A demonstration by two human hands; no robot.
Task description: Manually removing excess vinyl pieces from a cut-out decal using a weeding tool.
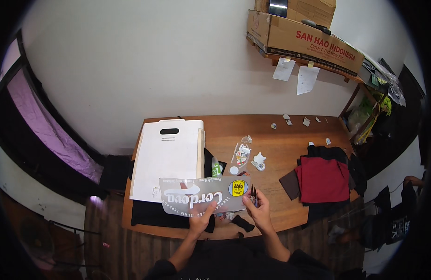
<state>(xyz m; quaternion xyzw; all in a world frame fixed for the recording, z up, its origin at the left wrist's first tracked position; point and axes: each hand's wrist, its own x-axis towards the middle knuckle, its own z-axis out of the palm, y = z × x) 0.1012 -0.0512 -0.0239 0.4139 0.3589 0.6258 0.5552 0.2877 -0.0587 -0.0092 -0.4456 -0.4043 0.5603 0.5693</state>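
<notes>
My left hand (202,221) grips the lower edge of a clear transfer film sheet (208,186), its thumb lying on top. White lettering and a round yellow-and-blue emblem are printed on the film. My right hand (258,212) is closed around small dark scissors (254,192), blades pointing up and slightly apart. Its thumb is by the film's right edge, beside the emblem; whether it also pinches the film I cannot tell. The sheet is held above the table (281,186), overlapping the near edge of a white panel (166,161) with a black handle slot.
Black cloth (152,217) lies under the panel. Film cutouts (243,151) and white scraps (259,161) lie mid-table; more scraps sit at the far edge. A folded maroon cloth (324,179) tops a dark pile at right. Cardboard boxes (309,42) stand on a shelf. Another person's hand (414,180) shows far right.
</notes>
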